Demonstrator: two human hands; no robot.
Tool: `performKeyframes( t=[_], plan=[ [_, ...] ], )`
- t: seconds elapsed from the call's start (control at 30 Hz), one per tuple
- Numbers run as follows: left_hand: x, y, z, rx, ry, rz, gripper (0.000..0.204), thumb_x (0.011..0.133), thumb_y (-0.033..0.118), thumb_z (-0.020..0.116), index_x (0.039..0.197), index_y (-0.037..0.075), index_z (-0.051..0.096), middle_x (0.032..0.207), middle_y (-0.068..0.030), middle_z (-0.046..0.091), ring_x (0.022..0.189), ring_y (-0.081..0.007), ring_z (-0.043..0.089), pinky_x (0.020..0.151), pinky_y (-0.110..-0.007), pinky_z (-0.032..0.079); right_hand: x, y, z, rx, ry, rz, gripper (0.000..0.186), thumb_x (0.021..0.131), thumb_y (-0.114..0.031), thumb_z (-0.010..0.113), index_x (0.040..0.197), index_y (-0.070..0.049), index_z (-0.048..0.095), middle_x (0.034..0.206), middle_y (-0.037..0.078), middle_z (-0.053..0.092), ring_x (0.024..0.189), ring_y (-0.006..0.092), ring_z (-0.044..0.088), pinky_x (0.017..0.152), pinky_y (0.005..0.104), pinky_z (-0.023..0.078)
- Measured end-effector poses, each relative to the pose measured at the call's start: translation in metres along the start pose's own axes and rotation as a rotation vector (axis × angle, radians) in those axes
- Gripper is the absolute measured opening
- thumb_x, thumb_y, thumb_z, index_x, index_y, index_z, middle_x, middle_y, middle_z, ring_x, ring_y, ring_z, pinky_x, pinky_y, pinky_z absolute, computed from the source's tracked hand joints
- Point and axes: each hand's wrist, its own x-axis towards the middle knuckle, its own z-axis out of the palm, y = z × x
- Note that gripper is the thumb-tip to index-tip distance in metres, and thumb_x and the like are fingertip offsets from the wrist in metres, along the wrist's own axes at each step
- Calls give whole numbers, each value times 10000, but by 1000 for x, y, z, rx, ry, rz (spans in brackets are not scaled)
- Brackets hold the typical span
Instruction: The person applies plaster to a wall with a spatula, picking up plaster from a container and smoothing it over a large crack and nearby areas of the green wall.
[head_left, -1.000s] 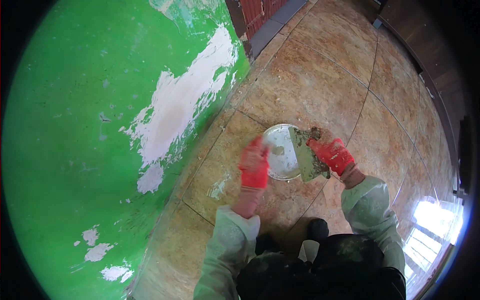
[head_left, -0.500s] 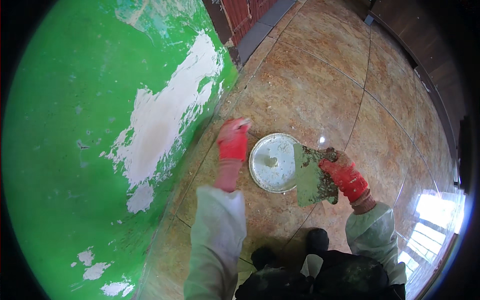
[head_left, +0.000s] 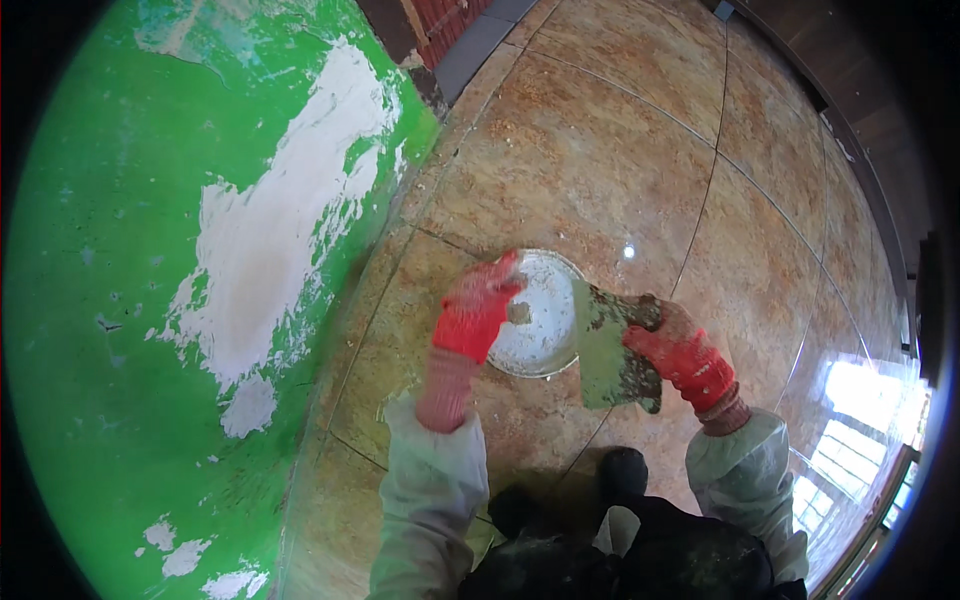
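White container (head_left: pixel 550 335): greyish patch (head_left: pixel 519 314) inside | left hand (head_left: pixel 477 308): half-curled, hold unclear | right hand (head_left: pixel 682 348): clenched on scraper (head_left: pixel 604 352)

Glossy, marbled brown floor tiles (head_left: pixel 580 130), divided by dark grout lines (head_left: pixel 716 150), spread across the middle and right of the scene. At the far side, slightly left of centre, a dark-red panel (head_left: pixel 442 28) adjoins a dark brown upright (head_left: pixel 386 25), with a grey strip (head_left: pixel 480 48) along the panel's foot. Dark brown wooden boarding (head_left: pixel 880 95) curves along the far right; near right, bright window-like glare (head_left: pixel 848 440) shows
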Motion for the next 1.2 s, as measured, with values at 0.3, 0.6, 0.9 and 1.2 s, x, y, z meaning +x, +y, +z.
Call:
performKeyframes(
  t=[0.3, 0.6, 0.9, 1.2],
  plan=[
    [-43, 17, 37, -436, 207, -181, 366, 749, 66, 656, 1113, 52, 627, 1137, -109, 602, 1014, -243, 572, 866, -327, 481, 27, -14, 54, -439, 75, -413, 303, 806, -215, 560, 1058, -49, 590, 888, 192, 627, 810, 376, 606, 683, 445, 490],
    [-52, -3, 54, -789, 295, -96, 326, 733, 49, 659, 1059, 48, 659, 1065, -115, 632, 978, -219, 598, 856, -323, 500, 48, -5, 58, -780, 106, -847, 269, 823, -240, 551, 980, -26, 594, 904, 203, 591, 714, 343, 591, 578, 430, 472],
    [-54, 11, 53, -1102, 264, -223, 296, 783, -105, 506, 1059, -54, 599, 1114, -154, 601, 1002, -245, 605, 849, -324, 532, 57, -47, 55, -659, -99, -482, 326, 797, -287, 550, 969, -14, 597, 891, 227, 616, 814, 388, 607, 673, 445, 487],
    [-56, 2, 66, -1267, 386, -75, 352, 780, -132, 493, 1115, -50, 566, 1164, -147, 566, 1018, -250, 599, 882, -324, 521, 40, -59, 47, -582, -15, -254, 380, 789, -310, 574, 1062, -45, 590, 900, 218, 629, 832, 360, 628, 690, 423, 504]
  ],
)
